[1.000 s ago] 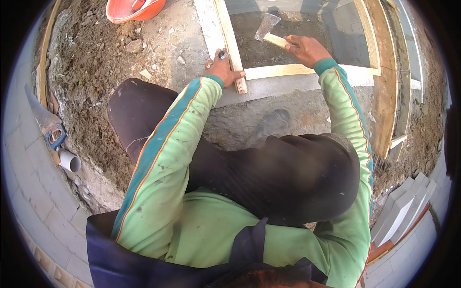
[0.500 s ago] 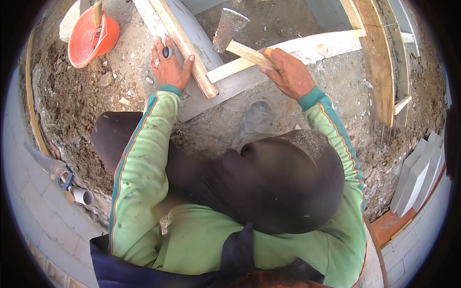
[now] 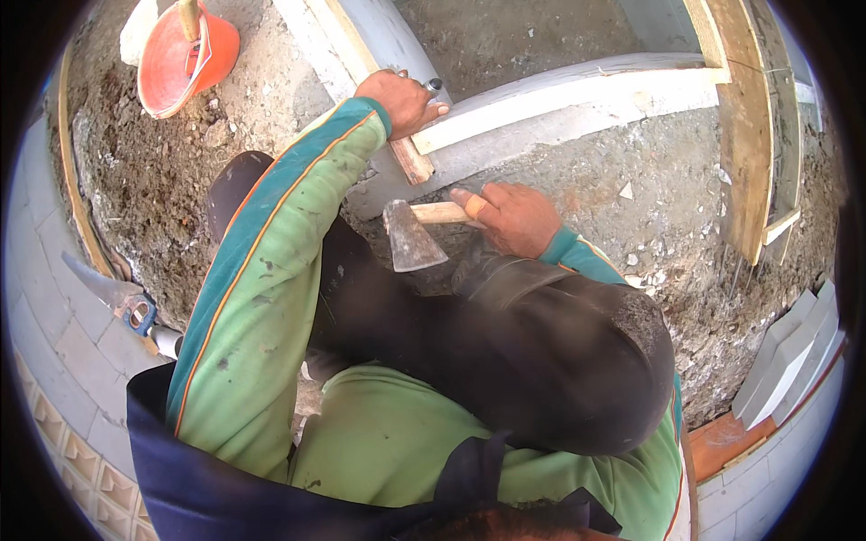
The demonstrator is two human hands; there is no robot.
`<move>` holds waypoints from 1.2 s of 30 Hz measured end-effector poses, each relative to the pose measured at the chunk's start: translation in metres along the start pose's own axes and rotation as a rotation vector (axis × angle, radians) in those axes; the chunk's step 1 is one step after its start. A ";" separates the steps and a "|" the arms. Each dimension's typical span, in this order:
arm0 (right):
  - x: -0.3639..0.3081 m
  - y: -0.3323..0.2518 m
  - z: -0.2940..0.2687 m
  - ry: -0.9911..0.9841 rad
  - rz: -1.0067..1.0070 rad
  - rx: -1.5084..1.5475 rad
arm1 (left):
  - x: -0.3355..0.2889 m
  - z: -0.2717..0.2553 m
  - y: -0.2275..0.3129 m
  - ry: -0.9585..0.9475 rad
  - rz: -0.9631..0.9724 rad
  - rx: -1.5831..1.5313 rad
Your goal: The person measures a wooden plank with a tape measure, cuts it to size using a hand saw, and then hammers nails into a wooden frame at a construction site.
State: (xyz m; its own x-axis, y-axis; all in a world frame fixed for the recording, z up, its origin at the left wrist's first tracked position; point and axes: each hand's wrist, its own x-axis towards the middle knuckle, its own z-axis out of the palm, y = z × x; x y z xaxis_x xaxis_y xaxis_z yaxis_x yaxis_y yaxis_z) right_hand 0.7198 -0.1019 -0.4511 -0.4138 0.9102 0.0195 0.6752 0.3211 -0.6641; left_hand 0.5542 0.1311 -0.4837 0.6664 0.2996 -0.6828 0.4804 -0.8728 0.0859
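Observation:
My right hand is closed round the pale wooden handle of a hatchet. The worn grey blade hangs over my dark trouser leg, its wide edge toward me. A strip of orange shows on one finger. My left hand, with a dark ring, grips a wooden board near its close end; its fingers curl over the edge and are partly hidden. That board meets a second, pale board at a corner, against the grey concrete edging.
An orange bucket with a wooden-handled tool stands at upper left. A handsaw lies on paving at left. More boards stand at upper right. Grey slabs lean at lower right. Rough soil and rubble surround the boards.
My left hand has slid right, from beside the board to wrapping over its end. The hatchet has come down toward me, its head swung from pointing away to pointing at my lap.

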 end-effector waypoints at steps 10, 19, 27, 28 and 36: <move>0.008 -0.005 0.008 -0.087 0.173 0.085 | 0.007 0.007 -0.007 -0.023 0.025 0.024; 0.010 0.003 0.018 -0.209 0.462 0.084 | 0.013 -0.008 -0.011 -0.174 0.109 0.006; 0.006 0.010 0.023 -0.231 0.532 0.078 | 0.018 -0.007 -0.008 -0.120 0.074 -0.077; 0.005 0.010 0.024 -0.152 0.544 0.122 | 0.020 -0.008 -0.007 -0.154 0.056 -0.060; -0.042 -0.038 0.056 0.325 1.055 0.692 | 0.021 0.002 -0.010 -0.168 0.064 0.069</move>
State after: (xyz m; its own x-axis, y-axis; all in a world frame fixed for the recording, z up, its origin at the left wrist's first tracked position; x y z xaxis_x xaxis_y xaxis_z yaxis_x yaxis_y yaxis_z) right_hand 0.6768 -0.1669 -0.4683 0.3516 0.6921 -0.6304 0.0888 -0.6950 -0.7135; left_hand 0.5619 0.1451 -0.5004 0.5873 0.1792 -0.7893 0.3961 -0.9141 0.0872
